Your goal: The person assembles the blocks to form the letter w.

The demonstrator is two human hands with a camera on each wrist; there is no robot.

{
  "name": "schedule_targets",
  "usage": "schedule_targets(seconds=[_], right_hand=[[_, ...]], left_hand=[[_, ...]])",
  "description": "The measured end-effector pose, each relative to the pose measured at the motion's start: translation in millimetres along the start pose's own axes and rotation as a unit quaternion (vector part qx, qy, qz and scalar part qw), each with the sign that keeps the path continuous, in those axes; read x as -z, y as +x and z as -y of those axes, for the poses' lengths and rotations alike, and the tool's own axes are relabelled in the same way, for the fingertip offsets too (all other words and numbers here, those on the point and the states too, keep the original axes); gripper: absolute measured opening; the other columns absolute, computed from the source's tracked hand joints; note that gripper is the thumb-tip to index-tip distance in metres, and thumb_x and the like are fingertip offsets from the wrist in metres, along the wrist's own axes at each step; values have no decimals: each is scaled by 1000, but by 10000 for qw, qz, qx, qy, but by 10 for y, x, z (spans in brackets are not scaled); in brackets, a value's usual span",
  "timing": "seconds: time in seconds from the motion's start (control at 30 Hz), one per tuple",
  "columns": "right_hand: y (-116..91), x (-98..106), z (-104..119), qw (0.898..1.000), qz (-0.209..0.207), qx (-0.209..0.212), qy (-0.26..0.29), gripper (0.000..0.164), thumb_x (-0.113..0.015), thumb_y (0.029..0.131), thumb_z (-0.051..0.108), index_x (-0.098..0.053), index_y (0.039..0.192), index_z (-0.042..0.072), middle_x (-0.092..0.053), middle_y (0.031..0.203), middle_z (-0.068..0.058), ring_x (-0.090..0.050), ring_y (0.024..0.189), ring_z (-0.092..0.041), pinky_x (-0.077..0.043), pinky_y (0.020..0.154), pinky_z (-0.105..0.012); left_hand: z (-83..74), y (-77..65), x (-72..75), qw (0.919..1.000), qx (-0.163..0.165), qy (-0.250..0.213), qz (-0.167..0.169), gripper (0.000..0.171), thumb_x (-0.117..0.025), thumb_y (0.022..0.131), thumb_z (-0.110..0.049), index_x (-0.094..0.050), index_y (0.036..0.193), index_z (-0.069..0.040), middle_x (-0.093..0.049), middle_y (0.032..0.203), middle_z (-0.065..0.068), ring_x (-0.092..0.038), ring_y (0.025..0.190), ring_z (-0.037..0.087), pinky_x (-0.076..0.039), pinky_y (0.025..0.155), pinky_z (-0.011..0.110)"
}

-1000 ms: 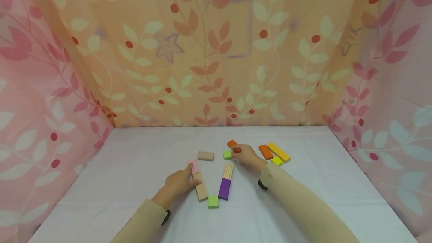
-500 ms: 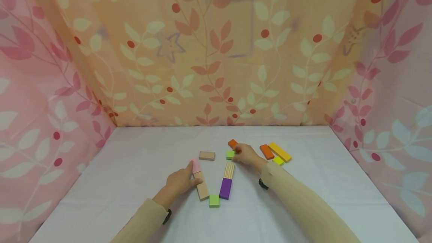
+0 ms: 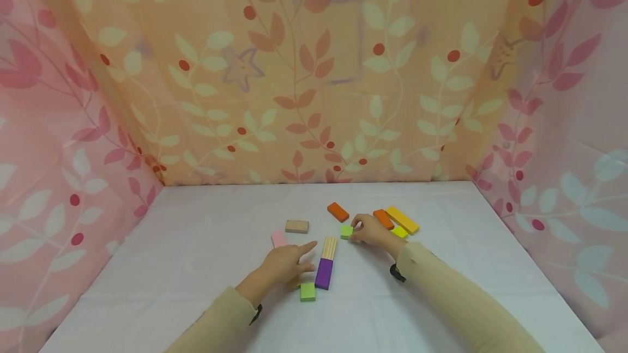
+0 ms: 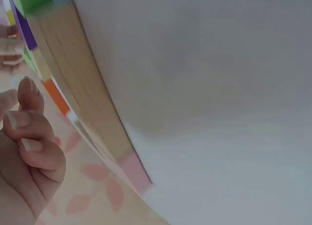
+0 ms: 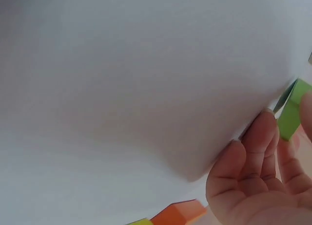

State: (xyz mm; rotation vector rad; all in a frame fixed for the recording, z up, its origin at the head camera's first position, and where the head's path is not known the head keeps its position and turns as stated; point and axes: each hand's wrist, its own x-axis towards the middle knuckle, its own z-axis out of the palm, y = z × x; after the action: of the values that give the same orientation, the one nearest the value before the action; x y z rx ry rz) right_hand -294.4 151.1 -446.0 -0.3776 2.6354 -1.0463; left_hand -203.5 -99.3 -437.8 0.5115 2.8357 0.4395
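Observation:
My right hand (image 3: 374, 231) pinches a small light-green block (image 3: 346, 232) between its fingertips, low over the white table; the right wrist view has that green block (image 5: 291, 113) at its right edge. My left hand (image 3: 283, 263) hovers with nothing in its fingers, the index finger stretched toward a striped block (image 3: 330, 248). Beneath it in the head view lies a long plain wooden block (image 4: 85, 79), mostly hidden there but plain in the left wrist view. A pink block (image 3: 278, 239) adjoins its far end. Near its other end sits another green block (image 3: 307, 292), beside a purple block (image 3: 324, 273).
Another wooden block (image 3: 297, 226) lies farther back, with an orange block (image 3: 338, 212) to its right. Beyond my right hand are a second orange block (image 3: 384, 219), a long yellow-orange block (image 3: 402, 219) and a small yellow block (image 3: 399, 232). A patterned curtain (image 3: 304, 97) encloses the table.
My left hand has lifted off the pink and wooden blocks and shifted right. My right hand has drawn the green block rightward and slightly nearer, uncovering the orange block behind.

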Motion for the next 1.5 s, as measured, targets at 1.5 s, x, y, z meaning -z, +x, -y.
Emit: schedule_targets(seconds=[1.5], right_hand=[[33,37,74,9994,321,-46,-133,37,-76,85,11,-63,118,2,-57,89,-9,-51,71,-19,-45,61,-27]], left_hand=[[-234,24,-130,9983,-167,504,259,54,-60,93,-46,-53,142,-23,-59,75,-2,-47,67,14,-31,55,26]])
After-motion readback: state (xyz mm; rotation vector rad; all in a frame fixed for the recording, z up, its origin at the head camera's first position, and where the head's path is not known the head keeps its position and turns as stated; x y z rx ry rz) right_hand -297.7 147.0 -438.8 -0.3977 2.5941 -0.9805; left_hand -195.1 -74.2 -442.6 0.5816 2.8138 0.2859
